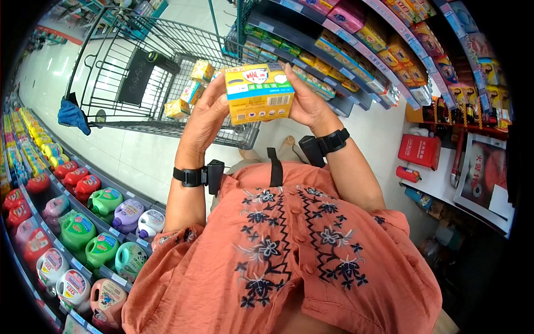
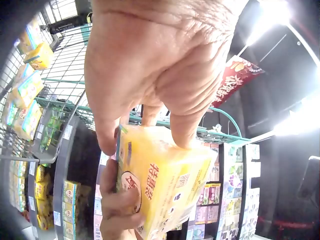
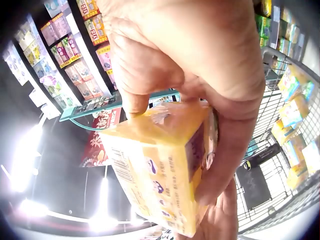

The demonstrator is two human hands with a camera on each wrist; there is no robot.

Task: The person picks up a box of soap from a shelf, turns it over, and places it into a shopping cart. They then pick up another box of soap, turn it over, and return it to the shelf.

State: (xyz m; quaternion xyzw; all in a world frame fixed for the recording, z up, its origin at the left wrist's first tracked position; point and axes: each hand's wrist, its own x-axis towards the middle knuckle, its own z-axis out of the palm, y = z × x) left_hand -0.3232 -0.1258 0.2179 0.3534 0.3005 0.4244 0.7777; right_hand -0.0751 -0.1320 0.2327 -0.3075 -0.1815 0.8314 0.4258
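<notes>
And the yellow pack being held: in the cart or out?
Out: left hand and right hand hold the yellow pack up, clear of the cart.

I see glossy, wrinkled plastic film on the yellow pack (image 1: 260,101). Cart (image 1: 245,136): metal wire, matt plastic panel (image 1: 136,76). Blue rag (image 1: 74,116): cloth, rough-looking. Shirt (image 1: 370,250): matt cloth, thread embroidery (image 1: 347,270). Bottles (image 1: 78,229): smooth, shiny plastic. Floor (image 1: 147,161) reads as smooth, slightly glossy tile to me.

Head view, left: rows of detergent bottles (image 1: 78,231), purple bottle (image 1: 128,216) beside white bottle (image 1: 151,224). Right: red box (image 1: 420,151), red cylinder (image 1: 409,174) just beside it. Left wrist view: red banner (image 2: 237,82), lit lamps (image 2: 268,22).
</notes>
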